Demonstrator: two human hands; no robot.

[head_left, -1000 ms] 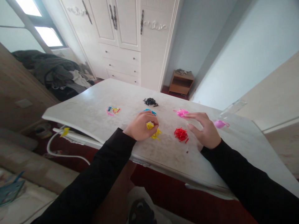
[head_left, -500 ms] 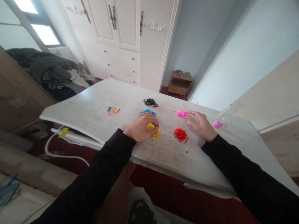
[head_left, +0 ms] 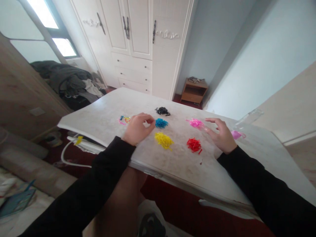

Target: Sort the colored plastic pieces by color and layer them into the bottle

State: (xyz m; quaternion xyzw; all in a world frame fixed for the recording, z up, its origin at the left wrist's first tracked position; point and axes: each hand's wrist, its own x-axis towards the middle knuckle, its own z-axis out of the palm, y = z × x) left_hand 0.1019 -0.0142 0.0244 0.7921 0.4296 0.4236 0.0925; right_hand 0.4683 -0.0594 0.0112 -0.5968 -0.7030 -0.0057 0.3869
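Observation:
My left hand (head_left: 139, 127) hovers between a blue pile (head_left: 161, 123) of small thin plastic pieces and a small mixed-colour cluster (head_left: 124, 119). Its thumb and forefinger are pinched together at the blue pile's left edge; whatever lies between the tips is too small to make out. My right hand (head_left: 221, 135) has thumb and forefinger apart, close to the right side of a pink pile (head_left: 196, 123). A yellow pile (head_left: 164, 141) and a red pile (head_left: 194, 145) lie nearer me. Behind the blue one is a black pile (head_left: 162, 111).
All the piles lie on a white table (head_left: 177, 168). At its right stands a clear plastic container (head_left: 250, 118) beside a pink-purple item (head_left: 237, 134). A white wardrobe (head_left: 134, 70), a small wooden cabinet (head_left: 194, 91) and heaped clothes (head_left: 71, 80) are beyond the table.
My left hand has moved left, from over the yellow and blue piles to beside the blue one, uncovering both. My right hand stays by the pink pile. The camera view has shifted slightly.

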